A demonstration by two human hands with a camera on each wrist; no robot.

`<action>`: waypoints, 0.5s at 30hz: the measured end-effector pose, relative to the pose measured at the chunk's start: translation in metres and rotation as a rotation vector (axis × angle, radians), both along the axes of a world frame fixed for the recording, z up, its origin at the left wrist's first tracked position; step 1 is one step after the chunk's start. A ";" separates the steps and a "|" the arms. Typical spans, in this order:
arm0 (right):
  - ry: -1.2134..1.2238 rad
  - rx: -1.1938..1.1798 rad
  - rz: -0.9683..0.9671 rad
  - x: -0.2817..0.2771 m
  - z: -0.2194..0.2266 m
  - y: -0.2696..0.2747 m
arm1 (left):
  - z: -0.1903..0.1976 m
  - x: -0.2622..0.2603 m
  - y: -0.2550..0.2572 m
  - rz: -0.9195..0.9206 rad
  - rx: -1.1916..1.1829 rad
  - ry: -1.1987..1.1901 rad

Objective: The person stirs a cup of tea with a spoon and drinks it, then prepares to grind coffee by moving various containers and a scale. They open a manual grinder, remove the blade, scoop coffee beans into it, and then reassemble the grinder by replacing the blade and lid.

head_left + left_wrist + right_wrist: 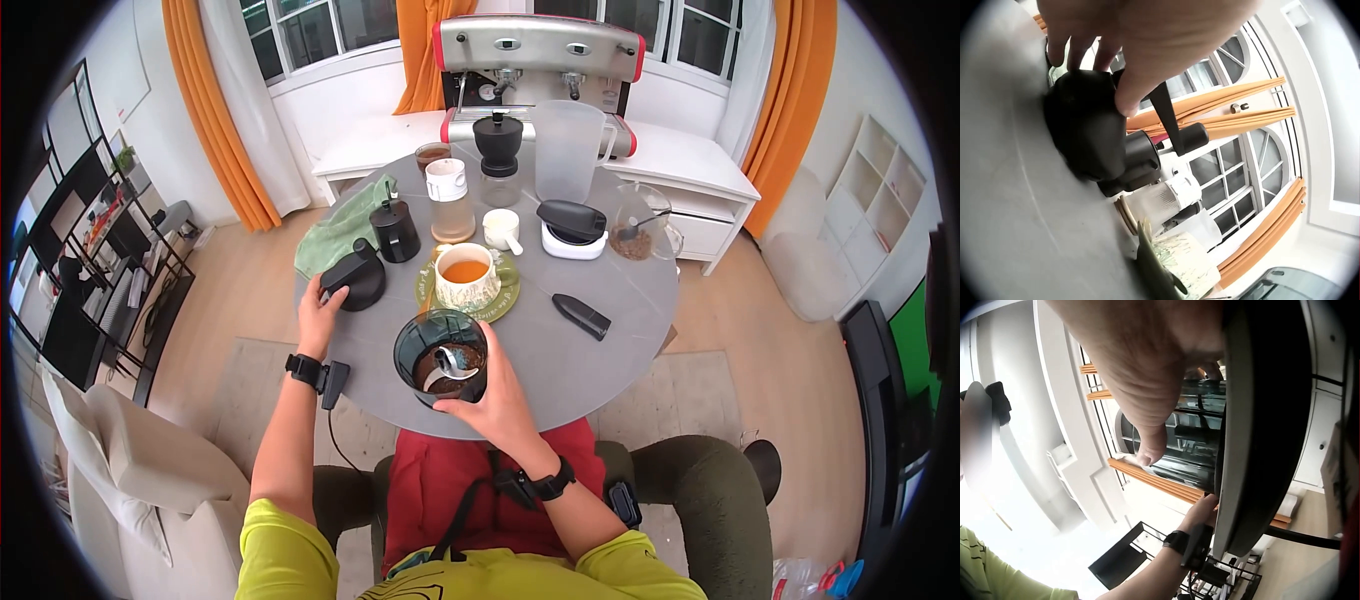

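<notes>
Near the table's front edge, my right hand (495, 398) grips a smoky see-through grinder cup (405, 355) from its right side. Inside the cup are a curved metal blade and dark coffee grounds (465, 354). The right wrist view shows the thumb (1152, 447) along the cup wall (1194, 447). At the left, my left hand (320, 315) holds a rounded black appliance part (358, 275) that sits on the table. Its thumb presses one side of the black part (1085, 125) in the left wrist view, with the other fingers across the far side.
A patterned cup of amber liquid (467, 290) stands on a green saucer (505, 304) just beyond the grinder cup. Around it are a black hand-crank grinder (395, 232), a green cloth (335, 235), a white scoop (501, 230), a tall pitcher (568, 150) and a black clip-like tool (580, 316).
</notes>
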State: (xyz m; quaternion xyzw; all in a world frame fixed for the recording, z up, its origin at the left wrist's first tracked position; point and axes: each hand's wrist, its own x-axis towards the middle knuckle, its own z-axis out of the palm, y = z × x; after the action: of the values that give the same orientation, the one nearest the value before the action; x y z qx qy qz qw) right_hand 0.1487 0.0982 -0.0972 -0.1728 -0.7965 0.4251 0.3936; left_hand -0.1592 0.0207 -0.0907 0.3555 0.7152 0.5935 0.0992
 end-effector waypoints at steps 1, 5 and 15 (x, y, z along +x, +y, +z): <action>0.005 0.010 0.000 0.000 -0.001 0.000 | 0.003 0.002 0.000 0.014 -0.005 0.030; 0.023 0.006 0.007 -0.001 -0.003 -0.001 | 0.011 0.009 -0.006 0.041 0.006 0.114; 0.102 -0.025 0.024 -0.004 -0.004 0.000 | 0.107 0.091 -0.038 -0.238 0.224 0.020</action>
State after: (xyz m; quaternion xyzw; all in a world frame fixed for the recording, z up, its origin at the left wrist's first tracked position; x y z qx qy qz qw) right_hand 0.1444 0.0980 -0.1008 -0.1462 -0.7721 0.4481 0.4263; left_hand -0.0685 -0.0176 0.0164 0.4525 0.5982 0.6501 0.1216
